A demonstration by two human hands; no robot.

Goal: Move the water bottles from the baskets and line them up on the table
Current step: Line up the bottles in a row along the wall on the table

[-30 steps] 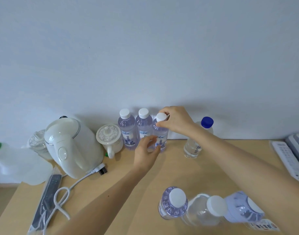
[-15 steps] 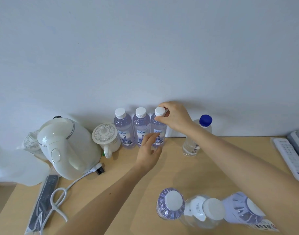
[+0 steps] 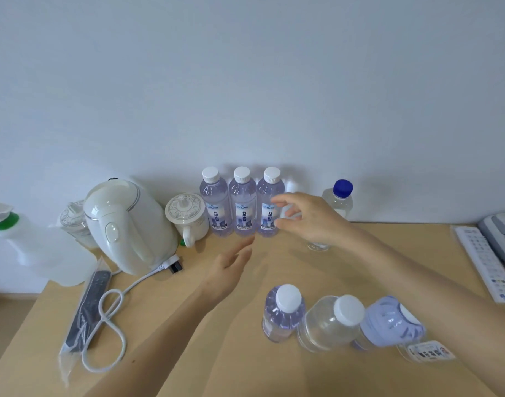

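— What are the bottles made of?
— Clear plastic with a faint violet tint and ribbed shoulders. They have white ridged screw caps and blue-and-white labels. Three stand upright in a tight row against the wall at the back of the pale wood-look surface [image 3: 159, 333]: the left bottle [image 3: 216, 202], the middle bottle [image 3: 242, 203] and the right bottle [image 3: 269, 203].
— And the hands?
— Both hold nothing. The right hand [image 3: 308, 219] hangs just beside the right bottle with its fingers loosely spread. It is blurred, so I cannot tell whether a fingertip touches the bottle. The left hand [image 3: 231, 270] is flat with straight fingers, in front of the row.
— Any other bottles?
— Three more stand in a near cluster, seen from above. A near violet bottle [image 3: 282, 313] has a colourless bottle [image 3: 330, 322] pressed against it, and a third violet bottle [image 3: 388, 322] stands just beside the right forearm. A blue-capped bottle [image 3: 338, 199] stands behind the right hand, which hides its middle.
— What else is around?
— A glossy, rounded cream kettle [image 3: 125, 224] stands left of the row, with a lidded ceramic mug [image 3: 188, 216] between it and the left bottle. A white cord [image 3: 111, 310] loops over a black power strip [image 3: 86, 305] in a clear bag. A translucent jug [image 3: 30, 253] stands far left and a white remote [image 3: 486, 262] lies far right.
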